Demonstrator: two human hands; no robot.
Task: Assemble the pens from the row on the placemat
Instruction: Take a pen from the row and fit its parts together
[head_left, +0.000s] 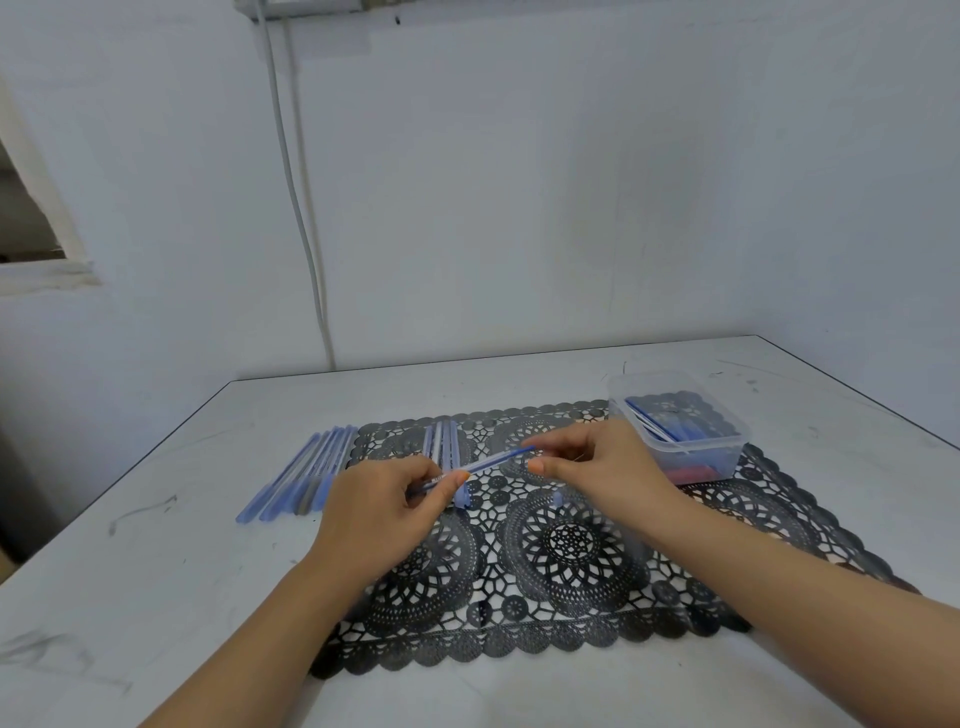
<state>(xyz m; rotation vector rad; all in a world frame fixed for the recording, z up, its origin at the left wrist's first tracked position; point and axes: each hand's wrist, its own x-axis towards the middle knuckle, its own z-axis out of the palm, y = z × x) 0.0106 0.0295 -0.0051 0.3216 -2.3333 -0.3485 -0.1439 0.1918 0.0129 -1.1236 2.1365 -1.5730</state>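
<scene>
Blue pens (306, 473) are piled on table (156, 571), just left of placemat (571, 571). Pen (488, 462) is pinched at near end by L hand (384, 512), fingers curled, above the row (441, 441). Far tip is pinched by R hand (597, 467). Clear tub (680, 426) is set on mat's far-R corner.

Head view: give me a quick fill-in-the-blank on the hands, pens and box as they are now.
The left hand and the right hand hold a single ____ between them.
The clear plastic box stands at the placemat's far ____ corner.
The larger group of pens lies on the bare table, to the ____ of the placemat.
Missing words: pen; right; left.
</scene>
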